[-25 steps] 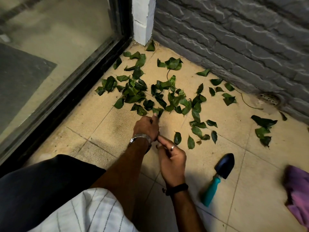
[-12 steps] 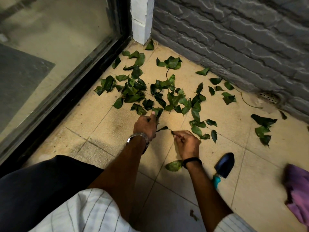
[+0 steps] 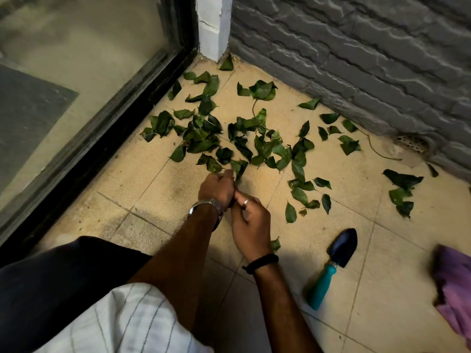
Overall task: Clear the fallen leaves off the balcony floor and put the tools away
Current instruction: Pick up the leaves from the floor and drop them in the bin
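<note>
Several green leaves lie scattered over the beige tiled balcony floor, thickest toward the corner. My left hand is curled at the near edge of the pile and grips leaves; one leaf sticks out past its fingers. My right hand presses against it with curled fingers, pinching a dark bit of leaf between the two hands. One more leaf lies by my right wrist. A small trowel with a black blade and teal handle lies on the floor to the right of my right arm.
A glass door with a black frame runs along the left. A grey brick wall closes the back, with a floor drain at its foot. A purple cloth lies at the right edge. My knee fills the lower left.
My right hand reached out to the leaves on the right, picked one up by its stem, and has come back against my left hand. My left hand stayed put.
</note>
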Tool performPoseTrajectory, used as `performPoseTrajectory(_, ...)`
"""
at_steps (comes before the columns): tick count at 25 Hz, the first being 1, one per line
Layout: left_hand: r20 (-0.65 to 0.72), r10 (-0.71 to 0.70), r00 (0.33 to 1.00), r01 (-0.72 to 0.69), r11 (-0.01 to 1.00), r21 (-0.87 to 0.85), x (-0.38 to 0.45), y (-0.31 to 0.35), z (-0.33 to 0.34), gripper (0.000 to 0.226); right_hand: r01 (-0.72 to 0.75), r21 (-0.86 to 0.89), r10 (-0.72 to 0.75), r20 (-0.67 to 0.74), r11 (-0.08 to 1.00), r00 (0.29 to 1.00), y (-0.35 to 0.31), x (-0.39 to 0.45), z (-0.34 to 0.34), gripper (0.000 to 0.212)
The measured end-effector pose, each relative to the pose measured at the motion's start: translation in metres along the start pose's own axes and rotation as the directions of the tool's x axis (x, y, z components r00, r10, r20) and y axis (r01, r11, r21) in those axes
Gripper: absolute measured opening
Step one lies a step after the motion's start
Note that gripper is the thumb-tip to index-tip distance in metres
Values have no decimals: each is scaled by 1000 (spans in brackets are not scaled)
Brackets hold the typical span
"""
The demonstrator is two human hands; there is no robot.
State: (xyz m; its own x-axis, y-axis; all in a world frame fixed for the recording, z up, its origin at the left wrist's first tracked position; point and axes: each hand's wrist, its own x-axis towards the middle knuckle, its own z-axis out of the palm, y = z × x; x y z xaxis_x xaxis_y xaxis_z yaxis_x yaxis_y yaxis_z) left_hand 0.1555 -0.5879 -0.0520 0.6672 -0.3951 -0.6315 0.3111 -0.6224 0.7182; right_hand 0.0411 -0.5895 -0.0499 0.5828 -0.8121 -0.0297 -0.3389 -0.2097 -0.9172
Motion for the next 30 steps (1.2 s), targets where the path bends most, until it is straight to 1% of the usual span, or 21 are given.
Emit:
performPoseTrajectory(1,-33,16,999,-16,1000,25,2,-1,0,63,20,29,-20,20,999,1000,1,-4,-10,37)
performPoseTrajectory(3,-53,30,998,-29,999,26,5,-3,1,56,-41,47,44,-62,998,997,21,-16,-36,37)
performPoseTrajectory(4,-48,28,998,-28,1000,0,5,-3,0,53,-101,16,102,-110,995,989,38,-23,-50,34)
performPoseTrajectory(5,-40,20,999,-21,1000,-21,5,-3,-1,52,-164,-54,158,-109,985,982,57,-32,-61,31)
performPoseTrajectory(6,-21,9,1000,-10,999,-38,6,-3,-3,51,-190,-187,182,-58,964,982,75,-42,-71,30)
performPoseTrajectory(7,6,3,1000,-3,999,-44,5,-3,-3,51,-138,-370,162,33,919,986,89,-54,-77,32)
performPoseTrajectory(8,40,-2,999,4,999,-36,5,-3,-2,51,-22,-524,109,136,852,985,104,-67,-78,33)
performPoseTrajectory(9,76,-10,997,11,1000,-17,2,-3,0,51,106,-593,34,219,798,975,117,-78,-77,32)
performPoseTrajectory(10,110,-16,994,16,1000,1,-1,-1,2,51,184,-585,-30,263,790,964,127,-83,-77,30)
performPoseTrajectory(12,150,-16,989,15,1000,6,-5,0,5,51,145,-499,-47,204,854,978,126,-83,-72,24)
performPoseTrajectory(14,177,-15,984,13,1000,15,-8,2,7,52,-63,-361,76,21,931,997,106,-65,-65,21)
performPoseTrajectory(16,199,-13,980,-1,998,67,-10,2,10,55,-287,-144,261,-177,947,949,77,-38,-57,26)
performPoseTrajectory(17,221,-12,975,-11,994,104,-10,1,11,55,-324,-8,313,-245,946,918,59,-22,-52,29)
performPoseTrajectory(18,248,-9,969,-25,991,133,-11,-1,13,55,-315,120,336,-280,942,899,42,-7,-47,28)
performPoseTrajectory(20,293,-9,956,-38,987,154,-13,-4,15,51,-252,227,307,-258,941,916,16,10,-35,23)
performPoseTrajectory(22,240,23,970,-57,989,135,-9,-5,15,49,-206,221,238,-132,953,962,2,12,-26,21)
performPoseTrajectory(24,111,61,992,-71,993,95,-1,-4,11,45,-145,176,152,-26,974,988,5,3,-30,21)
performPoseTrajectory(25,54,60,997,-63,996,66,3,-3,10,44,-126,140,130,-24,982,991,13,0,-38,20)
performPoseTrajectory(27,0,26,1000,-26,999,22,5,-2,7,43,-150,0,149,-121,989,981,42,0,-62,21)
performPoseTrajectory(28,-3,5,1000,-5,1000,8,5,-2,7,43,-192,-110,173,-163,975,971,60,2,-74,23)
performPoseTrajectory(30,8,-15,1000,15,1000,6,3,-4,7,43,-268,-350,222,-166,898,961,94,4,-91,30)
